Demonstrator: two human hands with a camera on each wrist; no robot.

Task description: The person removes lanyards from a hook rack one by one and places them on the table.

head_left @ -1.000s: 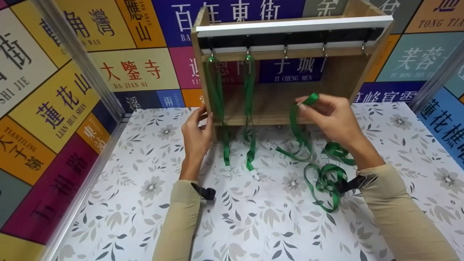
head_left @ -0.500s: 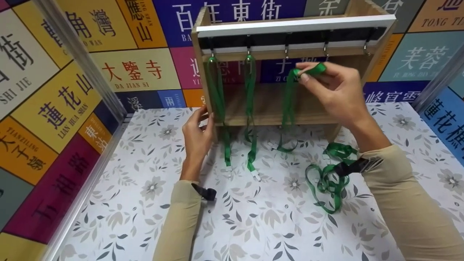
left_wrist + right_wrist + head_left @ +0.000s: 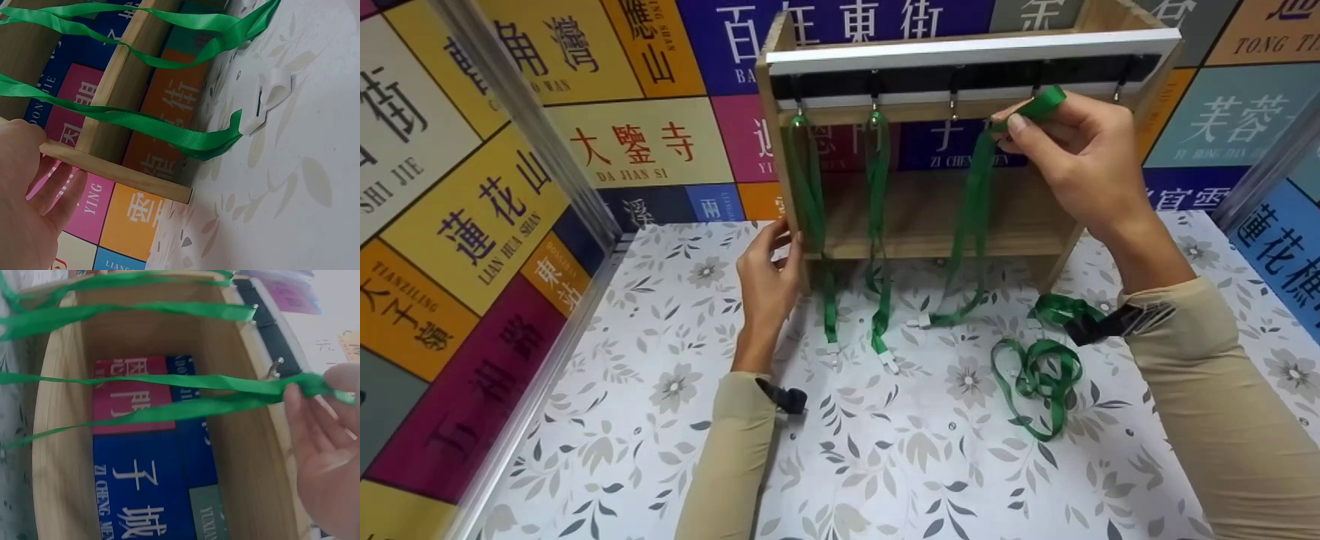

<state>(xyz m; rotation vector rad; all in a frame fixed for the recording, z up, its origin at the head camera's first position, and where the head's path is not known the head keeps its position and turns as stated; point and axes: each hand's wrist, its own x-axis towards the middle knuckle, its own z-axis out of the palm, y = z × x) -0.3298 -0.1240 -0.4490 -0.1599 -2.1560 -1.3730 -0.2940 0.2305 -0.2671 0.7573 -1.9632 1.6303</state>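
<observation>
My right hand (image 3: 1091,161) pinches the looped top of a green lanyard (image 3: 973,187) between thumb and fingers, just below the hook strip of a wooden rack (image 3: 937,247). The lanyard's white clip end rests near the table. In the right wrist view a bare silver hook (image 3: 275,368) stands close beside the pinched loop (image 3: 306,384). My left hand (image 3: 769,274) holds the rack's left side panel (image 3: 121,171), thumb toward the front and fingers along the outside. Two more green lanyards, a left one (image 3: 810,187) and a right one (image 3: 877,187), hang from the first two hooks.
Two coiled green lanyards, a nearer one (image 3: 1046,375) and a farther one (image 3: 1065,309), lie on the leaf-patterned table (image 3: 885,465) below my right forearm. Behind the rack stands a wall of coloured sign panels (image 3: 637,142), with a metal post (image 3: 562,150) at the left corner.
My right hand has risen from low in front of the rack to hook height and shifted right, lifting the lanyard so it hangs lengthwise. The left hand has stayed on the side panel.
</observation>
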